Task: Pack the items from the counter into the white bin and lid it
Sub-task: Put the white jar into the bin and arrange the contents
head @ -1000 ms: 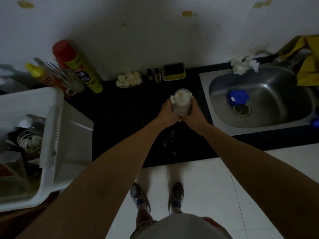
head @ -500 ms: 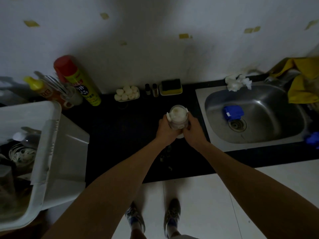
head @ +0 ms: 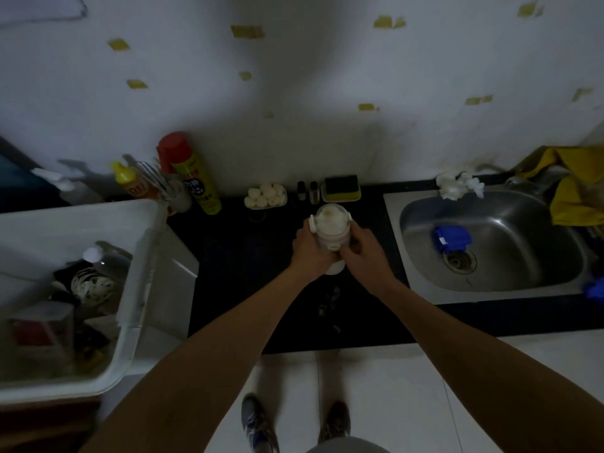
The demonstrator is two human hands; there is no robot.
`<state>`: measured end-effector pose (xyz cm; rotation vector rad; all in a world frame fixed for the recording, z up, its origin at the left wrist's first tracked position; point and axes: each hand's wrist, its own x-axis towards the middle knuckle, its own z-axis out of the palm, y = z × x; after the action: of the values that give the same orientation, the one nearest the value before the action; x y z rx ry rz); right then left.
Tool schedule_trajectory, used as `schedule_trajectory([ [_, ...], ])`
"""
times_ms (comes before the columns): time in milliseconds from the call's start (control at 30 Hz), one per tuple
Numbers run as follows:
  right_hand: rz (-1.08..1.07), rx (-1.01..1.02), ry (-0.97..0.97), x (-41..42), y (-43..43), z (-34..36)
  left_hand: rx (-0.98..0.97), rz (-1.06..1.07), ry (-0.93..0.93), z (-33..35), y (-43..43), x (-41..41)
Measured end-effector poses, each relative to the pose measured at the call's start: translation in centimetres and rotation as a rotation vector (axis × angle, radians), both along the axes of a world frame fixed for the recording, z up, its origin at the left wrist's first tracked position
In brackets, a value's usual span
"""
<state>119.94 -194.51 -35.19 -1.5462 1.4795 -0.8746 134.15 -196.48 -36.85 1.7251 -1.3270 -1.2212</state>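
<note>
You have both hands on the white jar (head: 330, 232): your left hand (head: 307, 253) curls round its left side and your right hand (head: 362, 255) curls round its right side, fingers closed against the body below the two side clips. The jar stands upright over the dark counter (head: 248, 256), near the middle, between the white bin (head: 143, 253) on your left and the sink (head: 490, 302) on your right. Whether its base rests on the counter or is just clear of it cannot be told. The main risk is the carry to the left. If the clips are not latched, the top may come off and the contents spill, so keep the jar upright. The bin already holds a jumble of things, and setting the jar on that uneven pile could tip it. The spray can (head: 196, 181) and the bottles beside it crowd the bin's far corner, so a wide swing could knock them over. The dim light makes a free spot hard to judge.
</note>
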Motion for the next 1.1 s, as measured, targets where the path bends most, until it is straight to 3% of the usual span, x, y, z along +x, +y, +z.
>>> schedule_trajectory([
  [100,0.021,-0.070,0.011,1.8,0.1,1.8,-0.081,-0.027,-0.022,3.9,1.2,2.3],
  [233,0.082,-0.179,-0.056,5.5,0.4,5.2,-0.212,0.024,0.152,7.4,2.9,6.3],
  [367,0.155,-0.289,-0.062,10.8,0.3,8.6,-0.287,0.050,0.133,11.0,4.1,11.1],
  [633,0.253,-0.295,-0.161,21.6,2.1,13.3,-0.413,0.129,0.038,15.9,6.6,21.6],
  [833,0.360,-0.318,-0.114,29.6,2.7,16.8,-0.546,0.159,0.030,19.6,8.5,29.5],
  [1100,0.459,-0.229,-0.134,39.1,4.5,18.1,-0.488,0.222,-0.016,19.8,12.0,38.8],
])
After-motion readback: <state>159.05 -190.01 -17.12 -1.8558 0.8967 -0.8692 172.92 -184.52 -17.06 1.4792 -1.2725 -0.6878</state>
